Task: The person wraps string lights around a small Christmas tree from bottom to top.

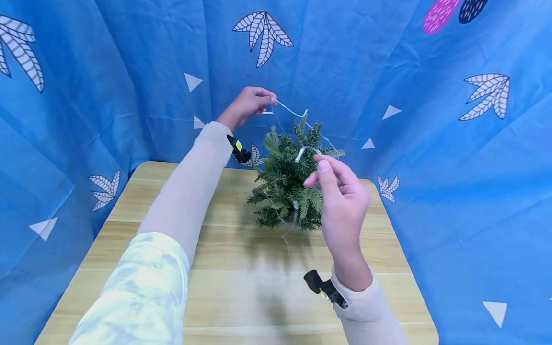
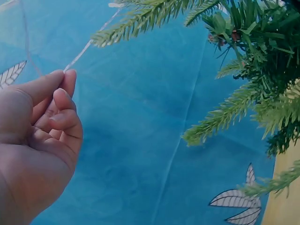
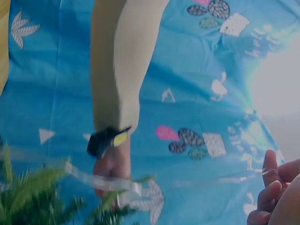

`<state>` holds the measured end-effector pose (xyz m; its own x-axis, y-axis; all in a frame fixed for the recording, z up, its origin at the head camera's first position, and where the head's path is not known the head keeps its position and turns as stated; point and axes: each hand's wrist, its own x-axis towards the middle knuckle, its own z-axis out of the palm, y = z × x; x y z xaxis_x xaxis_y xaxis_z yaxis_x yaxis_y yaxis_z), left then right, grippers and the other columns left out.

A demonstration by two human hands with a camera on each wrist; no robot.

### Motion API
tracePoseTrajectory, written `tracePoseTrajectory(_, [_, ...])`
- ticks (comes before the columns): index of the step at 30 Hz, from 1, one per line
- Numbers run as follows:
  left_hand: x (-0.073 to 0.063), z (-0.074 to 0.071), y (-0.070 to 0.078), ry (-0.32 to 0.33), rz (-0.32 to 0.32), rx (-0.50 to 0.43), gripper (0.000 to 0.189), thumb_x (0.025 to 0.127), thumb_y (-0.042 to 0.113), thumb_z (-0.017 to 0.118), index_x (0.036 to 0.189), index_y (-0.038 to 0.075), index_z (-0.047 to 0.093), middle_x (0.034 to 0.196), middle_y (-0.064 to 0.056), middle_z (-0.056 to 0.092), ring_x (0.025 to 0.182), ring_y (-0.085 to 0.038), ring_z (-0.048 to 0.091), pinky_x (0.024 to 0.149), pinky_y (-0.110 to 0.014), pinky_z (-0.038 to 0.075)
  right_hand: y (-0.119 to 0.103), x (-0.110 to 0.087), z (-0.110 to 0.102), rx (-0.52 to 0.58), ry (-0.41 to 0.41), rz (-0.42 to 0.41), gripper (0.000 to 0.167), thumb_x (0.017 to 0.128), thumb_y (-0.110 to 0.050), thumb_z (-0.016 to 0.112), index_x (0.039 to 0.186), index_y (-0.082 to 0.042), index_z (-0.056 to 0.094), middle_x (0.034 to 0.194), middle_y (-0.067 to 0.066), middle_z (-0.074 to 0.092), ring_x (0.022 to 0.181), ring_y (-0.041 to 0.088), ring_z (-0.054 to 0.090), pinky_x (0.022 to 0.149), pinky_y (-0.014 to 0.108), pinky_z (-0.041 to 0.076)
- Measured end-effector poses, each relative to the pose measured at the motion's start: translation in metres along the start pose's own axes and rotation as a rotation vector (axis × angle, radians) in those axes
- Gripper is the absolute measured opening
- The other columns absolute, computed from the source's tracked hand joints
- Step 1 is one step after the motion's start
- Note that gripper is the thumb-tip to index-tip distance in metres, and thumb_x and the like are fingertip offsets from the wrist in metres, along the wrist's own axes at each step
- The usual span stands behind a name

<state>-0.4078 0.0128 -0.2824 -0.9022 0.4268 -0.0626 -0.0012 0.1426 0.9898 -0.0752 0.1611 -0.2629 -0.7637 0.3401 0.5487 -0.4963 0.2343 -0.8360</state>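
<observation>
A small artificial Christmas tree (image 1: pixel 282 177) stands towards the back of the table. Behind its top left side, my left hand (image 1: pixel 250 105) pinches a thin string of lights (image 1: pixel 290 109) between thumb and fingertips. The same pinch shows in the left wrist view, where the left hand (image 2: pixel 44 126) is apart from the branches. In front of the tree on the right, my right hand (image 1: pixel 345 201) pinches another stretch of the string, with a small white bulb (image 1: pixel 299 154) hanging beside the fingertips. Some of the string trails down the tree's lower front (image 1: pixel 295 206).
The tree stands on a light wooden table (image 1: pixel 241 297) with rounded corners. A blue curtain (image 1: pixel 164 52) printed with leaves and triangles hangs close around the back and sides. Each wrist wears a black camera strap (image 1: pixel 325 287).
</observation>
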Motion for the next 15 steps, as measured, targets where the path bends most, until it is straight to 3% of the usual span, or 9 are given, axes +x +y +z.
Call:
tracePoseTrajectory(7, [0.001, -0.003, -0.016, 0.002, -0.033, -0.182, 0.04, 0.098, 0.023, 0.067, 0.134, 0.004, 0.062, 0.125, -0.008, 0.069, 0.074, -0.01, 0.057, 0.061, -0.017, 0.047, -0.005, -0.007, 0.034, 0.04, -0.144, -0.007, 0.023, 0.102, -0.018, 0.06, 0.113, -0.003, 0.072, 0.076, 0.005, 0.071, 0.048, 0.012, 0.046, 0.041, 0.025, 0.024])
tracePoseTrajectory(11, [-0.001, -0.003, -0.021, -0.022, -0.06, -0.249, 0.043, 0.098, 0.019, 0.067, 0.136, 0.001, 0.059, 0.111, -0.004, 0.072, 0.069, -0.009, 0.058, 0.06, -0.016, 0.05, 0.001, -0.018, 0.049, 0.063, -0.255, 0.01, 0.023, 0.102, -0.018, 0.06, 0.113, -0.003, 0.072, 0.078, 0.008, 0.071, 0.049, 0.014, 0.044, 0.042, 0.027, 0.029])
tracePoseTrajectory(15, [-0.005, 0.0, -0.026, -0.043, -0.061, -0.246, 0.043, 0.099, 0.017, 0.064, 0.137, -0.002, 0.057, 0.097, 0.0, 0.073, 0.066, -0.009, 0.057, 0.055, -0.017, 0.047, 0.013, -0.03, 0.057, 0.051, -0.332, 0.073, 0.021, 0.102, -0.019, 0.06, 0.114, -0.007, 0.073, 0.079, 0.007, 0.071, 0.048, 0.014, 0.04, 0.043, 0.026, 0.03])
